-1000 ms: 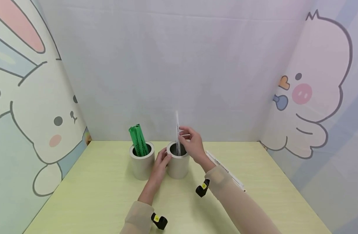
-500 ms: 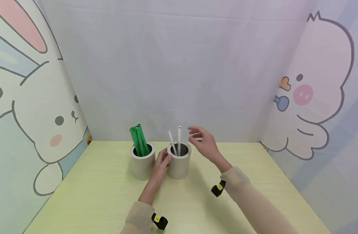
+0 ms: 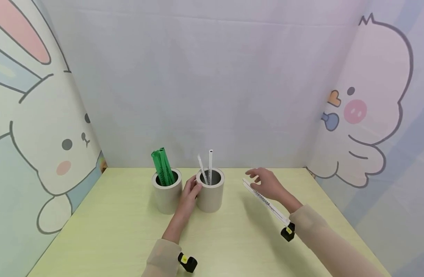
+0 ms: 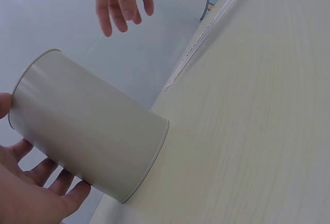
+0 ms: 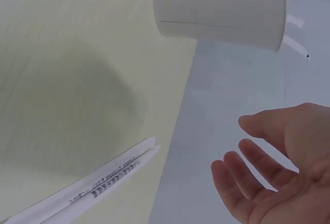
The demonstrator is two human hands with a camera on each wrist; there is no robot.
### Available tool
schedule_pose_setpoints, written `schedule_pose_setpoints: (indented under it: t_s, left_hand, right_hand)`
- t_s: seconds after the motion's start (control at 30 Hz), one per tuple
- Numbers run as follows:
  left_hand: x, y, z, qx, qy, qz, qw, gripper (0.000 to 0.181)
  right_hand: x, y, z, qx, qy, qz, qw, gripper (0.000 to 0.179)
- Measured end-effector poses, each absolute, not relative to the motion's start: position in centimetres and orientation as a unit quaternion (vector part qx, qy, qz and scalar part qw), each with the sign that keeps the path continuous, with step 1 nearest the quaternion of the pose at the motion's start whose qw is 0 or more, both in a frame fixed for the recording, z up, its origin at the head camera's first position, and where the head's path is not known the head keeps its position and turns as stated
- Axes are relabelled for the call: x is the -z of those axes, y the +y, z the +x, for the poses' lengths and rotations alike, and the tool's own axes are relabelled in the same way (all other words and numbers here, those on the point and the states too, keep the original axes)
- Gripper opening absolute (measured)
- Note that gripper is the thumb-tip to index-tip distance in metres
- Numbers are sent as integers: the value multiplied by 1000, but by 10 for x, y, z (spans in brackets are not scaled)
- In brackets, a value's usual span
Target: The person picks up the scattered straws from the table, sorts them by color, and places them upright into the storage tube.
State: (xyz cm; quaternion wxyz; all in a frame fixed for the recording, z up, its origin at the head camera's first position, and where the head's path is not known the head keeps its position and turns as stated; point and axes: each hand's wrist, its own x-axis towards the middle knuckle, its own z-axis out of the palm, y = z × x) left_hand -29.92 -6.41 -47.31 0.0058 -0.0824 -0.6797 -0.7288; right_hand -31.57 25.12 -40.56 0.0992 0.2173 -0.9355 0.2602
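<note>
My left hand (image 3: 189,196) holds the right-hand grey cup (image 3: 210,198) by its left side. In the left wrist view its thumb is at the rim and its fingers lie along the wall of the cup (image 4: 87,126). Two slim white paper-wrapped sticks (image 3: 210,165) stand in this cup, one leaning left. My right hand (image 3: 267,184) hovers with nothing in it, fingers loosely bent, above more white wrapped sticks (image 3: 267,204) lying on the table. The right wrist view shows printed wrappers (image 5: 103,183) below and left of that hand (image 5: 278,172), apart from it.
Left of my left hand stands a second grey cup (image 3: 167,200), holding a bundle of green wrapped sticks (image 3: 163,167). Both cups are near the back of the pale yellow table (image 3: 111,231). A plain cloth wall (image 3: 212,84) rises behind, with cartoon-printed side walls.
My right hand has let go of a white stick, now standing in the right-hand cup. It has moved right and down to the sticks on the table. My left hand stays put.
</note>
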Motion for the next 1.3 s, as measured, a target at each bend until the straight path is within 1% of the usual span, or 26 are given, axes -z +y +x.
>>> schedule_pose_setpoints:
  t_s: [0.27,0.37,0.5,0.6,0.83,1.1,1.3]
  left_hand:
    - [472,-64,-299,732,-676,-80,6,59]
    - [473,-64,-300,732,-676,-78,8,59]
    - [473,-63,-300,731,-678,-79,10,60]
    - [472,-64,-300,732,-677,-79,9,61]
    - [473,-65,-299,732,-676,-83,8,62]
    - [472,-64,-298,731,-677,-81,11,60]
    - [473,-64,-299,732,-677,-78,12,59]
  right_hand:
    - [437,270,-310,-244,-952,178,56,42]
    - [450,274,-309,-238,-955,170,52,41]
    - [459,277,-308,-233,-955,172,62,41]
    - [463,278,-308,-228,-956,172,65,41]
    - [471,279,-310,-218,-965,138,56,40]
    - [473,277,-312,-216,-965,136,57,37]
    - [463,276,-312,-240,-959,145,48,38]
